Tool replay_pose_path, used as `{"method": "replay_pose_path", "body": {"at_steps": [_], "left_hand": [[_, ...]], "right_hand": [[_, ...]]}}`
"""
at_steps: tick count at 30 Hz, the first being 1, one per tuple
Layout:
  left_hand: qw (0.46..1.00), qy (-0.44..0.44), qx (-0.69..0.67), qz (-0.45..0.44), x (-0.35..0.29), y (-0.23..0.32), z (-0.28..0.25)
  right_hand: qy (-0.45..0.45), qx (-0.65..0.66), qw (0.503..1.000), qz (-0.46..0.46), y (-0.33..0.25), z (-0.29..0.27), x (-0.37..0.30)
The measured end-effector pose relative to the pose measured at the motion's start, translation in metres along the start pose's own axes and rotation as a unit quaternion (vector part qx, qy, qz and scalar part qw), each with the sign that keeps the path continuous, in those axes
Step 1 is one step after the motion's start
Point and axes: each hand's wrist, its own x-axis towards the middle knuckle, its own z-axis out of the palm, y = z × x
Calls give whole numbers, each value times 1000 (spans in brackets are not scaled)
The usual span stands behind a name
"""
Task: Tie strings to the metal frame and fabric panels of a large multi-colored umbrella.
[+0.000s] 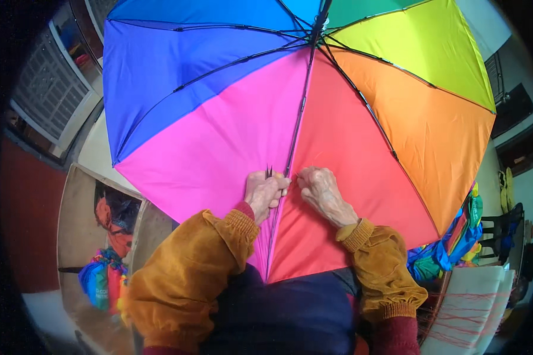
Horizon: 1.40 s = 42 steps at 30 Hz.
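Note:
An opened umbrella [243,127] with rainbow panels lies with its inside facing me, its black shaft [321,21] at the far side. My left hand [266,194] is closed at the black rib [292,145] along the seam between the pink and red panels. Thumb and finger pinch at this rib, and a small dark tool with two pointed tips [269,171] sticks up out of the same hand. Just right of the rib, my right hand [323,192] is closed over the red panel [349,160]. Its fingertips are turned away, so what they hold is hidden.
At the lower left, folded colourful umbrellas [103,281] lie by a beige surface [77,219] with a dark opening. More bundled umbrellas [450,242] rest at the right, beside a whitish cloth or sack [471,302] with red threads. A dark chair [506,231] stands behind them.

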Motion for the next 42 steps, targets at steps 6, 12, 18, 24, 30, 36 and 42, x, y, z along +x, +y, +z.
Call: {"method": "replay_pose_path", "body": {"at_steps": [6,12,18,24,30,36,42], "left_hand": [[999,-10,-21,-34,3,9,3],[994,19,-90,-66,0,14,4],[992,37,-113,-38,3,4,2],[990,-13,-132,-48,2,4,2],[989,-50,-139,-22,6,-1,8],[988,-30,-145,-37,17,-4,9],[987,-32,-157,30,10,-12,10]], "right_hand": [[28,-1,999,16,5,6,5],[-35,-41,998,9,4,6,6],[-44,-47,998,-13,4,9,4],[-10,-35,999,-37,11,13,6],[41,-33,996,-74,19,16,7],[83,160,977,112,4,26,11],[59,285,926,238,-14,16,15]]}}
